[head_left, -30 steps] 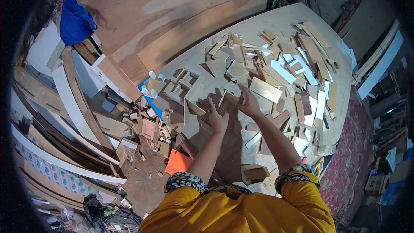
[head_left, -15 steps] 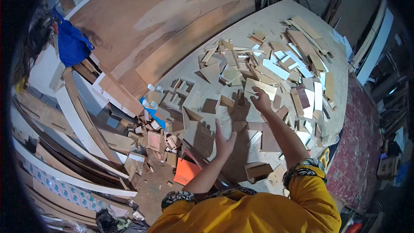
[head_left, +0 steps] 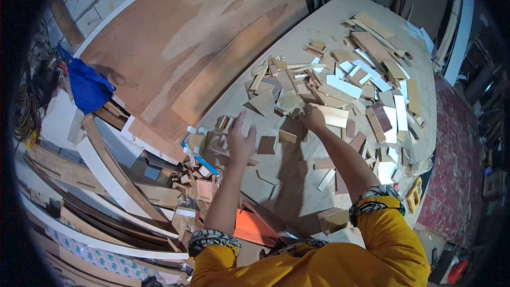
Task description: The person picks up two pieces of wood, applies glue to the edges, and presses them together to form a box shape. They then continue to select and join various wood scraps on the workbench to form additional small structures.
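Fingers of our left hand (head_left: 241, 143) are open beside slotted wooden pieces (head_left: 217, 142) near the left edge of the table (head_left: 319, 29); our right hand (head_left: 313, 119) curls beside a pale board (head_left: 333, 116), grip unclear.

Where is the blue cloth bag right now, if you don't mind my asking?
In the head view, the blue cloth bag is on the person's far left, beside the large plywood sheet and just above a long curved board.

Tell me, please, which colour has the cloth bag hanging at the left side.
The cloth bag is plain deep blue; it shows best in the head view.
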`<move>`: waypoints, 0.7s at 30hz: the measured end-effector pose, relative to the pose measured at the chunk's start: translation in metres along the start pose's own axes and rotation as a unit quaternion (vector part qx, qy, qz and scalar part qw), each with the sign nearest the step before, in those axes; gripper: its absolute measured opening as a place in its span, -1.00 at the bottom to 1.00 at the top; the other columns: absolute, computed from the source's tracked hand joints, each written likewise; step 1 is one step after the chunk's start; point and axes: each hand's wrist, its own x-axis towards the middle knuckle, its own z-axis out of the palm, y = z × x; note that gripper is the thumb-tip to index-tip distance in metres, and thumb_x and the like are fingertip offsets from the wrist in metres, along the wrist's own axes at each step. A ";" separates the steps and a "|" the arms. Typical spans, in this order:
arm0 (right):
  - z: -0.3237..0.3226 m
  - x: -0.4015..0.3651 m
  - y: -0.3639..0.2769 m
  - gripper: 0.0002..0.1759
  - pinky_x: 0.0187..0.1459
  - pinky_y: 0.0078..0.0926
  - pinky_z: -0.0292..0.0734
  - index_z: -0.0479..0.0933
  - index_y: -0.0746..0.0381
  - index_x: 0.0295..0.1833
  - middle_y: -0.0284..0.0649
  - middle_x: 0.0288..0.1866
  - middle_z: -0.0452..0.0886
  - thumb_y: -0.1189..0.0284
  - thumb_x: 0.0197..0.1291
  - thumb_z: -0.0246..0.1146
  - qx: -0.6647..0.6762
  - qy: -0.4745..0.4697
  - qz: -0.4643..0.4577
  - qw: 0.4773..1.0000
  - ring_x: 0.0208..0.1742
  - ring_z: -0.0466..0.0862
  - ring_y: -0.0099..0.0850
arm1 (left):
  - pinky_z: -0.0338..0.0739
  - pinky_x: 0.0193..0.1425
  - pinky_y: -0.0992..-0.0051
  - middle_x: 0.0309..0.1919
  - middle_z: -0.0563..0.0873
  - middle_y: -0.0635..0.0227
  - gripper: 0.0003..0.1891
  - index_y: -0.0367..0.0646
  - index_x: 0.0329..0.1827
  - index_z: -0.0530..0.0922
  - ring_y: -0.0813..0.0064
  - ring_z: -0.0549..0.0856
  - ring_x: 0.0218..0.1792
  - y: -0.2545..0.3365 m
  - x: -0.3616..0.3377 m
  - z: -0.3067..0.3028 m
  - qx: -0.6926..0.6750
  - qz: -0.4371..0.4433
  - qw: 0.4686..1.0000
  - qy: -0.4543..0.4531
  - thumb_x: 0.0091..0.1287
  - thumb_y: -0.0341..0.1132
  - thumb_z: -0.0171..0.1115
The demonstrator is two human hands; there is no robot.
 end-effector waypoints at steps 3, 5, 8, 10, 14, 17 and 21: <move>0.000 0.009 -0.005 -0.49 -0.04 -0.23 0.45 0.45 0.21 0.01 0.00 -0.15 0.58 0.20 -0.08 0.26 -0.012 0.059 -0.021 0.998 -0.09 0.57 -0.07 | 0.35 0.16 0.30 0.03 0.50 0.02 -0.48 -0.27 0.14 0.36 0.11 0.48 0.08 -0.029 0.042 0.020 0.114 -0.002 0.992 -0.054 0.06 -0.36 0.17; 0.001 0.018 -0.009 -0.50 -0.04 -0.21 0.45 0.46 0.22 -0.01 0.00 -0.16 0.58 0.19 -0.07 0.26 -0.029 0.087 -0.035 0.995 -0.10 0.57 -0.07 | 0.35 0.16 0.28 0.04 0.49 0.03 -0.46 -0.26 0.16 0.34 0.12 0.46 0.09 -0.046 0.063 0.035 0.179 0.007 0.981 -0.079 0.06 -0.33 0.18; -0.002 0.031 -0.018 -0.51 -0.07 -0.22 0.47 0.47 0.24 -0.03 0.00 -0.19 0.58 0.19 -0.07 0.26 -0.042 0.041 -0.019 0.998 -0.13 0.58 -0.08 | 0.34 0.19 0.28 0.08 0.45 0.04 -0.37 -0.22 0.22 0.27 0.10 0.39 0.16 -0.057 0.085 0.051 0.239 0.002 0.962 -0.131 0.04 -0.28 0.21; -0.019 0.025 -0.039 -0.54 -0.12 -0.22 0.50 0.49 0.25 -0.07 -0.01 -0.20 0.59 0.19 -0.06 0.27 -0.118 -0.062 -0.036 0.990 -0.15 0.59 -0.11 | 0.29 0.24 0.29 0.15 0.39 0.07 -0.31 -0.20 0.27 0.20 0.06 0.29 0.24 -0.056 0.096 0.063 0.311 -0.068 0.929 -0.187 0.03 -0.26 0.23; 0.018 0.044 -0.019 -0.59 -0.16 -0.24 0.52 0.53 0.23 -0.17 -0.04 -0.23 0.60 0.24 -0.15 0.31 -0.055 0.023 0.095 0.994 -0.17 0.61 -0.15 | 0.20 0.31 0.21 0.23 0.32 0.13 -0.28 -0.17 0.30 0.15 0.04 0.19 0.30 -0.080 0.108 0.089 0.341 -0.077 0.919 -0.182 0.05 -0.24 0.22; 0.013 0.041 -0.024 -0.58 -0.16 -0.24 0.52 0.54 0.20 -0.14 -0.05 -0.23 0.61 0.28 -0.20 0.31 -0.039 0.015 0.114 0.993 -0.18 0.62 -0.16 | 0.11 0.33 0.11 0.28 0.27 0.20 -0.26 -0.13 0.32 0.12 0.10 0.16 0.33 -0.072 0.109 0.091 0.371 -0.110 0.901 -0.198 0.06 -0.20 0.21; 0.019 0.038 -0.018 -0.61 -0.15 -0.23 0.52 0.56 0.19 -0.15 -0.05 -0.22 0.61 0.22 -0.11 0.24 -0.028 0.045 0.127 0.991 -0.17 0.62 -0.15 | -0.04 0.36 0.03 0.25 0.32 0.21 -0.36 -0.05 0.36 0.07 0.17 0.18 0.33 -0.076 0.112 0.097 0.376 -0.189 0.877 -0.230 0.20 -0.22 0.02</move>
